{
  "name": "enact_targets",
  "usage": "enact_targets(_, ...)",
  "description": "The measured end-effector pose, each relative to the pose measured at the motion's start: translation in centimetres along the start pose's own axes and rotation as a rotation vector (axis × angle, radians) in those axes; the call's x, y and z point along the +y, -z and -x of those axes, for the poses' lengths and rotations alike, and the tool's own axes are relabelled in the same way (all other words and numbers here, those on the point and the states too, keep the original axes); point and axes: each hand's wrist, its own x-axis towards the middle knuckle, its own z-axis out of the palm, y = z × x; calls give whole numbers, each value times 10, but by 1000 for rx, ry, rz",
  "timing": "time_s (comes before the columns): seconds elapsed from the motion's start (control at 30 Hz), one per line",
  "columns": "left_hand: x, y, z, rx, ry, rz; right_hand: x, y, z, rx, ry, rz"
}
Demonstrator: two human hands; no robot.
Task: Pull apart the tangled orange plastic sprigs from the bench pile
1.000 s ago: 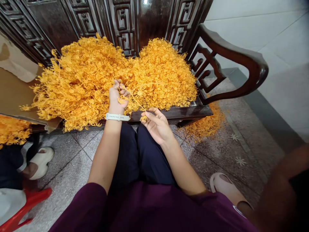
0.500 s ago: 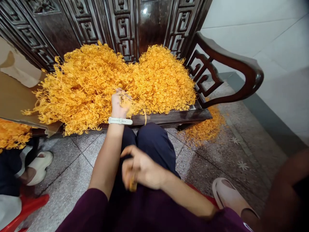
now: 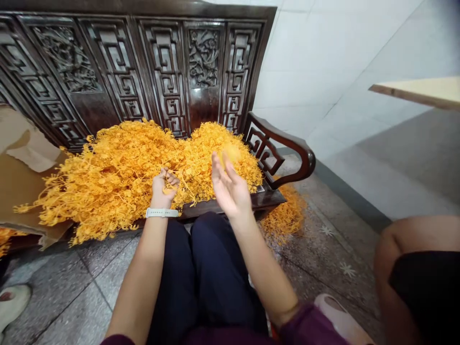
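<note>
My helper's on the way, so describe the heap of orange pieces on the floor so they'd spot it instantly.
Find the dark carved wooden bench, then its curved armrest at the right end. Below that armrest, on the speckled floor, lies the tangled heap. Unlike the yellow-orange pile on the seat, it's on the floor and looks deeper orange.

I'm in what looks like a home sitting room: here's my glossy dark-wood settee worktop (image 3: 270,199), with carved lattice panels (image 3: 204,60) along its back and a curved wooden armrest (image 3: 306,158). White tiled wall (image 3: 305,72), speckled grey floor (image 3: 68,306). Heaped orange-yellow spidery stems (image 3: 118,167) lend a makeshift-workshop air.
</note>
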Motion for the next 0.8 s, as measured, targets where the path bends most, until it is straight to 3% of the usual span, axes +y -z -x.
enact_targets(0.1,2,1,2,-2,13,4,27,-23,11,245,-259,-512)
enact_targets(0.17,2,2,5,-8,23,-2,37,-35,35,290,-434,-743)
enact_targets(0.23,2,1,9,-21,29,-8,41,-40,53,258,-433,-688)
enact_targets(0.3,0,-2,12,-37,31,-14,42,-37,60,273,-340,-506)
enact_targets(0.37,-2,-5,16,-61,36,-35,46,-29,56,276,-295,-312)
enact_targets(0.5,-12,-11,24,-158,69,-123,56,-17,43,203,-381,-85)
enact_targets(0.67,-24,-16,27,-357,100,-253,65,-18,41,291,-307,-41)
enact_targets(0.8,-30,-13,26,-530,114,-434,70,-14,38,327,-313,-236)
